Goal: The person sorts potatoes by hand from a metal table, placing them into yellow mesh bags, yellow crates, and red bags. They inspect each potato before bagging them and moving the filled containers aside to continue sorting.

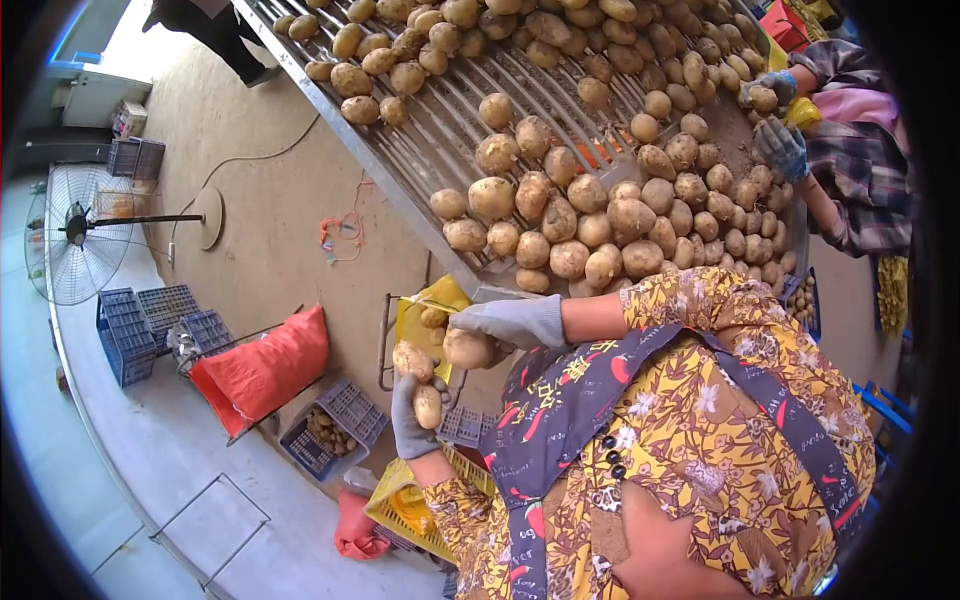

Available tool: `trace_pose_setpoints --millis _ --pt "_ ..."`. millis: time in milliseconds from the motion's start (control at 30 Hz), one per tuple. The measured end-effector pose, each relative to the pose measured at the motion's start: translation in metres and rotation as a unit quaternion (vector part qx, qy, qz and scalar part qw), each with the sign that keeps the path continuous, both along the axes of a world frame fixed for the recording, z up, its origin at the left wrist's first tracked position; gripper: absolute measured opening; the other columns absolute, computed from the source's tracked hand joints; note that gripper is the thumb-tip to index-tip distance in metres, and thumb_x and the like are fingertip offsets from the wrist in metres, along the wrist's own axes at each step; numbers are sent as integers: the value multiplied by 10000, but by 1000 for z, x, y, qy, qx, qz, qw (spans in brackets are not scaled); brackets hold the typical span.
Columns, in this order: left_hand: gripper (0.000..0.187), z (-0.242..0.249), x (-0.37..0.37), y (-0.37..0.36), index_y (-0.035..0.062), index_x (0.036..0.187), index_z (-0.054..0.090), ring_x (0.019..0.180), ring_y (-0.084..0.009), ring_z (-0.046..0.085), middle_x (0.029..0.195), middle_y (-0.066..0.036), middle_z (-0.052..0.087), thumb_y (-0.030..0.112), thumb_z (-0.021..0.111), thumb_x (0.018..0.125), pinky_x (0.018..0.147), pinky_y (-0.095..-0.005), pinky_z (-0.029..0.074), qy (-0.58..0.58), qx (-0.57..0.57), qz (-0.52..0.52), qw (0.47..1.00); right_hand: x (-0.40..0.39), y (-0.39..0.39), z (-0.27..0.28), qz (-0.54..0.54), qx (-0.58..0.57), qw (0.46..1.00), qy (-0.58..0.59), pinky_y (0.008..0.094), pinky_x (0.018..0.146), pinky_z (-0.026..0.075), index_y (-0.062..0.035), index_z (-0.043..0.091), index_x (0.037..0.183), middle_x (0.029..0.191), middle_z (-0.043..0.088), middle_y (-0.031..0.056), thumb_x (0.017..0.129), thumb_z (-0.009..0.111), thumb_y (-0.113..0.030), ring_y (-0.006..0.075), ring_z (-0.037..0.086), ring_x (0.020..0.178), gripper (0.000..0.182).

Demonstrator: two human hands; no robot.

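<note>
My left hand, in a grey glove, is closed around a small potato. A second, knobbly potato sits at its fingertips. My right hand, also gloved in grey, grips a larger potato just beside it; part of that hand's fingers is hidden. Under both hands a yellow bag hangs on a metal frame, with potatoes showing in it. Beyond my right hand, many potatoes lie on a slatted metal sorting table.
At the right, a co-worker's gloved hands are over the potatoes. A red sack rests on a frame at left, near blue crates and a crate holding potatoes. A yellow crate is below. A fan and a cable are farther off.
</note>
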State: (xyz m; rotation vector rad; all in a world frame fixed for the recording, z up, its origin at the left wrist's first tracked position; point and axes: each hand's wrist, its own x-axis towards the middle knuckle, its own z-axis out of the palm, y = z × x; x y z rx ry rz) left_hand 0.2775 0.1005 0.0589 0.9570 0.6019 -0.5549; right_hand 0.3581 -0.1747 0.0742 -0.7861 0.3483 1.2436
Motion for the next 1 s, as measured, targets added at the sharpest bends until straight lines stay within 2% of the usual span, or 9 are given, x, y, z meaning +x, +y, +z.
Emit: trace_pose_setpoints --millis 100,233,367,567,633,767,933,967,1000 --pt "550 14 -1 -13 32 1390 503 923 -237 680 1210 -134 638 446 567 1035 740 -359 608 104 109 102 983 -2 13 0 32 -77 986 -145 277 741 577 -63 566 1358 1115 658 44 1058 510 -445 150 637 1021 488" --pt "552 -30 -12 3 27 1448 436 1154 -226 593 1309 -125 558 381 564 1044 942 -414 536 48 163 132 977 4 -29 3 -16 -77 978 -195 335 868 571 -54 592 1342 1186 671 60 1024 599 -323 196 633 1104 417" --pt "534 -19 -7 -14 -5 1432 445 1059 -234 644 1233 -146 603 347 560 1048 896 -361 541 -8 323 139 936 -13 -115 7 -59 -365 734 -569 384 944 521 -37 662 1226 1130 699 153 962 637 -236 302 668 1094 331" --pt "329 -15 41 -96 -33 1303 575 990 -174 643 1187 -130 639 191 538 1065 856 -314 541 -176 419 -4 891 -85 -183 -18 59 -411 531 -739 505 1167 353 -144 687 1088 1165 676 38 875 685 -248 237 596 1222 237" --pt "329 -17 65 -129 -34 1321 568 1019 -172 641 1163 -118 645 129 578 1036 863 -325 540 -234 407 -44 882 -99 -181 -37 30 -386 535 -751 494 1163 367 -143 690 1064 1145 677 30 887 675 -244 246 604 1208 204" --pt "470 7 103 -250 14 1362 555 1109 -287 646 1255 -175 623 60 696 917 947 -369 527 -453 373 -298 753 -102 -185 -32 -46 -347 570 -744 468 1132 402 -141 696 1062 1125 685 31 903 665 -230 242 612 1195 185" --pt "630 -26 133 -353 37 1415 500 1304 -431 492 1375 -232 537 189 758 860 1099 -479 419 -661 355 -485 449 -122 -208 -29 -124 -420 581 -686 427 995 479 -141 706 1113 1139 707 49 948 654 -241 239 654 1114 200" --pt "630 -25 134 -362 37 1415 500 1304 -431 492 1375 -232 537 189 758 860 1099 -479 419 -663 355 -487 443 -125 -216 -26 -163 -432 603 -651 421 978 486 -139 708 1121 1141 709 56 959 648 -247 248 659 1098 204" --pt "624 -25 134 -369 41 1409 509 1277 -424 510 1365 -235 546 197 762 860 1081 -476 432 -622 364 -462 517 -130 -224 -22 -204 -434 633 -608 422 954 500 -133 712 1134 1130 712 73 973 637 -246 277 661 1073 210"
